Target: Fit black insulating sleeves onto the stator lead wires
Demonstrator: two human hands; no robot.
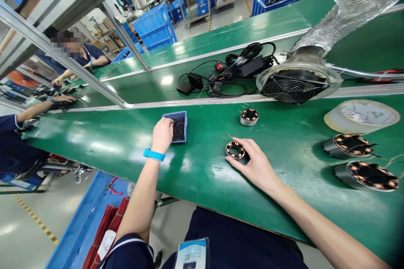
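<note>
My left hand (162, 135), a blue band on its wrist, reaches into a small blue bin (185, 128) of short black pieces (179, 129), perhaps cut sleeving. Its fingers are drawn together, and their tips are partly hidden, so I cannot make out what is between them. My right hand (257, 164) grips a motor stator (234, 158) between thumb and fingers on the green table. This stator is a metal ring with copper windings and thin wire ends pointing up. Just behind it stands another stator (248, 122) with wires rising from it.
At the right are two larger stators (342, 146) (360, 175) and a translucent tub (361, 117). A fan-covered duct (290, 86) and black cables (240, 67) lie beyond a metal rail. Red wire bundles (105, 231) sit in a blue crate below. Other people work at the left.
</note>
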